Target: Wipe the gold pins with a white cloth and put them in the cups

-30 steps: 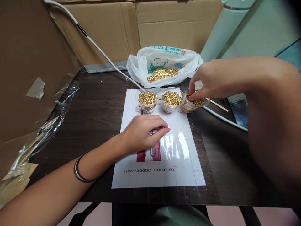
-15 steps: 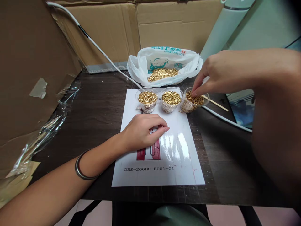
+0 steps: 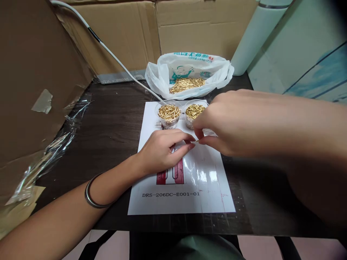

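In the head view, at the frame's centre, the right hand's (image 3: 235,122) grip pinches one end of a tiny gold piece (image 3: 197,141); the left hand's (image 3: 164,153) grip pinches the other. Higher up, 2 cups hold more. The step seems to be fine fingertip alignment; the next move probably calls for light, straight pressure.

Gold pins (image 3: 168,112), clear cups (image 3: 170,125), white bag (image 3: 160,76) with teal print (image 3: 181,73), dark brown wood-grained table (image 3: 108,122)
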Demonstrator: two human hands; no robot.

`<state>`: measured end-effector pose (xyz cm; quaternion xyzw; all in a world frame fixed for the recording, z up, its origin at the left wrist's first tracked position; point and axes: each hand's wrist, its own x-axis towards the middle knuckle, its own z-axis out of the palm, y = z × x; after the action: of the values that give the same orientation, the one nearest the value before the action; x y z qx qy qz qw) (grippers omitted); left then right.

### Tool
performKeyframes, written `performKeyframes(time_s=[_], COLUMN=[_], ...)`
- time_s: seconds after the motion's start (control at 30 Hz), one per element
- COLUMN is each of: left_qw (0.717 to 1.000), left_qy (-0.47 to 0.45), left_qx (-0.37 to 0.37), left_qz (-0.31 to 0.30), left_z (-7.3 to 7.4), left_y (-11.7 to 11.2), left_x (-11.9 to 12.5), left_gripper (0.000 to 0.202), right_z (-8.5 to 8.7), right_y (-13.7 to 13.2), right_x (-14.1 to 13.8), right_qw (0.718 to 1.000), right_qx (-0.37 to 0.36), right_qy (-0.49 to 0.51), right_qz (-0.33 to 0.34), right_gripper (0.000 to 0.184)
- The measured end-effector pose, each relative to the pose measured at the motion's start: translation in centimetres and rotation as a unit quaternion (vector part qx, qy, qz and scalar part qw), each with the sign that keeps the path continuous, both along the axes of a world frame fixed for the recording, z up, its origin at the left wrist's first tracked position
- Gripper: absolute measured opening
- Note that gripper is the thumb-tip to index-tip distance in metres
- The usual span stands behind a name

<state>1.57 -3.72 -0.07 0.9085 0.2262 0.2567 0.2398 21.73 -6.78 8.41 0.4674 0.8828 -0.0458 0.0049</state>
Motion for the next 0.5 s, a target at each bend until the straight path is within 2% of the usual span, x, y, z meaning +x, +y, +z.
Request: performKeyframes(time_s=[0.07, 0.3, 0.4, 0.5], left_qw=[1.0, 0.996, 0.995, 0.994], left_qy=[-0.023, -0.088, -0.09, -0.089], left_qx=[0.005, 0.029, 0.035, 0.04], left_qz=[-0.002, -0.008, 0.008, 0.039], left_z=[0.0, 0.1, 0.1, 0.1], left_y=[0.0, 0.1, 0.1, 0.1], left_x=[-0.1, -0.1, 0.0, 0.0], left_gripper=[0.014, 0.012, 0.012, 0.012], right_z=[0.1, 0.3, 0.0, -0.4], right_y=[0.4, 1.2, 1.2, 1.4], right_x=[-0.6, -0.7, -0.9, -0.7], right_qw=[0.999, 0.999, 0.998, 0.998], right_qx=[0.022, -0.005, -0.018, -0.052], right_qy=[-0.014, -0.016, -0.008, 0.018], right_qz=[0.037, 0.041, 0.052, 0.003], right_gripper=[0.014, 0.012, 0.011, 0.01])
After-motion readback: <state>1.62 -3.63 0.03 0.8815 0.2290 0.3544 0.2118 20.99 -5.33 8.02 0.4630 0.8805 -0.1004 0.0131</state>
